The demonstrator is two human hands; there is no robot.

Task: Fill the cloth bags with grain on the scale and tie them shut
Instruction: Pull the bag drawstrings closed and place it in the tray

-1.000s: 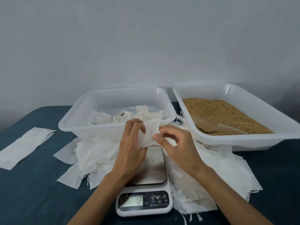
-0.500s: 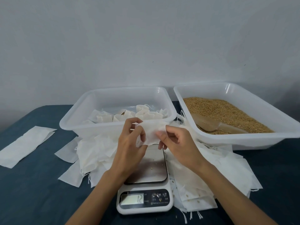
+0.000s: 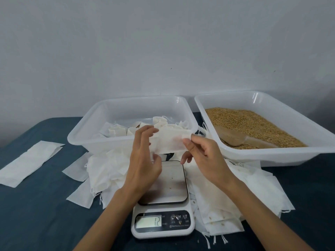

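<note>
I hold an empty white cloth bag (image 3: 170,141) stretched flat in the air above the scale (image 3: 164,189). My left hand (image 3: 144,160) grips its left edge, fingers spread over the cloth. My right hand (image 3: 203,156) pinches its right edge between thumb and forefinger. The scale's steel plate is bare except for a few loose grains, and its display reads 12. To the right stands a white tray of brown grain (image 3: 253,124) with a brown scoop (image 3: 233,137) lying in it.
A second white tray (image 3: 87,136) behind my hands holds several filled, tied bags (image 3: 117,131). Heaps of empty bags (image 3: 107,171) lie left and right of the scale, a long white strip (image 3: 30,162) at far left. Dark blue cloth covers the table.
Both hands lifted the bag a little and pulled it apart sideways, so it now hangs stretched wide. The scale reading stays at 12.
</note>
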